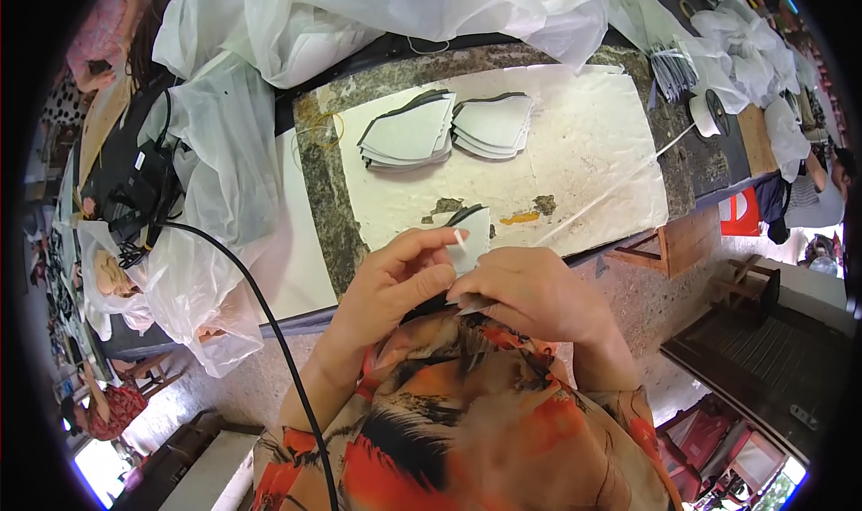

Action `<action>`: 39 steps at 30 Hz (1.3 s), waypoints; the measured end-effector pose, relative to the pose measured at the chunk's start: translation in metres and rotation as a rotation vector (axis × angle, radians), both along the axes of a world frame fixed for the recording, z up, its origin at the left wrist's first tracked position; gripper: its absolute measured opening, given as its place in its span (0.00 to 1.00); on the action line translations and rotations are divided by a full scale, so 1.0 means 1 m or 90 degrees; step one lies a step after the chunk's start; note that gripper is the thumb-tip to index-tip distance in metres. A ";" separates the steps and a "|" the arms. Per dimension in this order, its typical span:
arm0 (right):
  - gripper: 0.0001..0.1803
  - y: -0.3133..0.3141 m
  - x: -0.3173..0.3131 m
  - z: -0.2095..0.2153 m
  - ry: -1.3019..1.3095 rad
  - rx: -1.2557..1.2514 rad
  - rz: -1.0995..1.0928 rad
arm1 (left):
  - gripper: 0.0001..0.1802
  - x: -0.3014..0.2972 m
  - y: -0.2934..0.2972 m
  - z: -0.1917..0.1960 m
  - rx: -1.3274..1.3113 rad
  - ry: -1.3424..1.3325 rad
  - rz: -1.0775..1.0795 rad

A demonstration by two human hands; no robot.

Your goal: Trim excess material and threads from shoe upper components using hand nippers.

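Note:
A white, dark-edged cut piece (474, 233) lies at the near edge of the board, partly behind my hands. My left hand (400, 282) is curled beside it, with the short end of a narrow white tape (461, 239) at its index fingertip. Closed and bent downward, my right hand (539, 291) meets the left thumb; a greyish edge of a piece shows under its fingers. The tape runs from behind the right hand to a spool (709, 114) at the far right. Two stacks of similar pieces, a left stack (409, 132) and a right stack (494, 125), sit farther back.
A worn white board (584, 143) covers the work surface. Clear plastic bags (224, 134) crowd the left and back. A black cable (260, 300) hangs across my left forearm. Wooden stools (669, 246) stand beyond the table's right edge. Other people are at the sides.

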State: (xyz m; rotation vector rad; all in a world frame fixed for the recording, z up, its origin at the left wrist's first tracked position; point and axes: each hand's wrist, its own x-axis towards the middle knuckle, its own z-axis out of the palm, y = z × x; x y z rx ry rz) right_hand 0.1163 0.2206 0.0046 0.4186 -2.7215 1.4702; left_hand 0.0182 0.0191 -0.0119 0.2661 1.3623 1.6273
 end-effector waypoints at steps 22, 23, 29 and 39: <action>0.07 -0.021 0.014 -0.005 -0.085 0.032 0.095 | 0.05 0.036 -0.010 -0.009 0.039 -0.226 0.134; 0.09 -0.019 0.014 -0.005 -0.136 -0.060 0.034 | 0.05 0.038 -0.012 -0.010 0.042 -0.218 0.155; 0.14 -0.010 0.010 0.005 -0.405 -0.236 -0.205 | 0.07 0.044 -0.021 -0.017 -0.020 -0.031 0.189; 0.10 -0.019 -0.027 -0.010 -0.369 -0.260 -0.262 | 0.18 0.041 -0.017 -0.039 -0.255 0.933 0.068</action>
